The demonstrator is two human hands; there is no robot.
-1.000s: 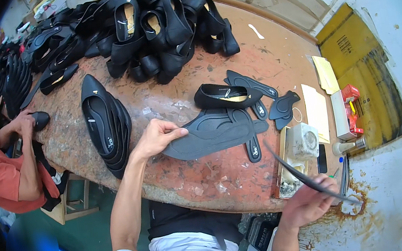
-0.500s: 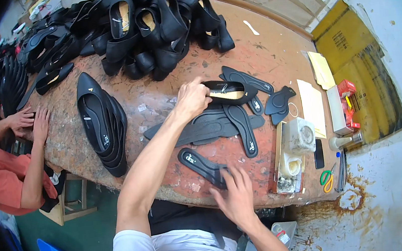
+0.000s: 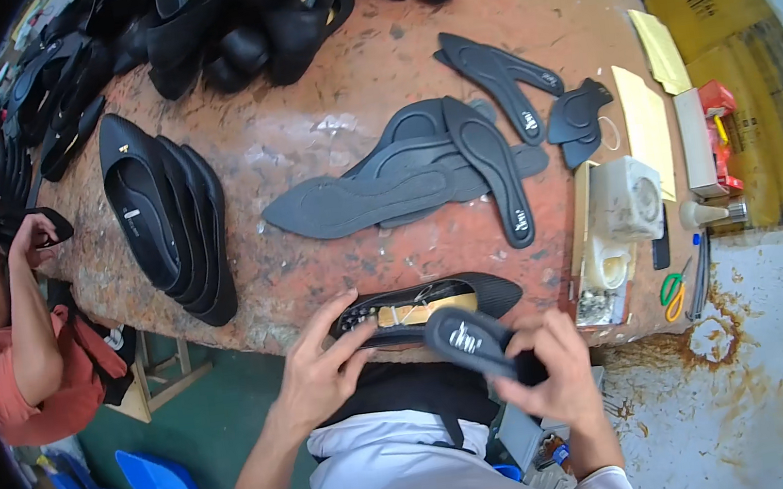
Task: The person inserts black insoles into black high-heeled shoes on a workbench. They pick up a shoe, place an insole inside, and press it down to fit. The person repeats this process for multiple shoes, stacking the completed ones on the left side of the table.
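A black pointed flat shoe (image 3: 497, 294) lies near the table's front edge, its toe to the right and its pale inner sole showing. My left hand (image 3: 321, 368) is closed around its heel end. Just in front of the shoe, my right hand (image 3: 558, 361) grips a black insole (image 3: 467, 341) with white print by its far-right part, tilted over the shoe's opening. Several dark insoles (image 3: 357, 202) lie in an overlapping heap beyond the shoe, one with a printed end facing me.
Nested black shoes (image 3: 164, 223) stand at the left; a pile of shoes (image 3: 258, 36) covers the back. To the right are a white container (image 3: 626, 201), green-and-orange scissors (image 3: 674, 296) and paper sheets (image 3: 643, 130). A co-worker's hands (image 3: 26, 231) hold a black item at the far left.
My left hand has brought the shoe from mid-table to the front edge. My right hand has picked up the insole from the table. The co-worker's hands now hold a black item.
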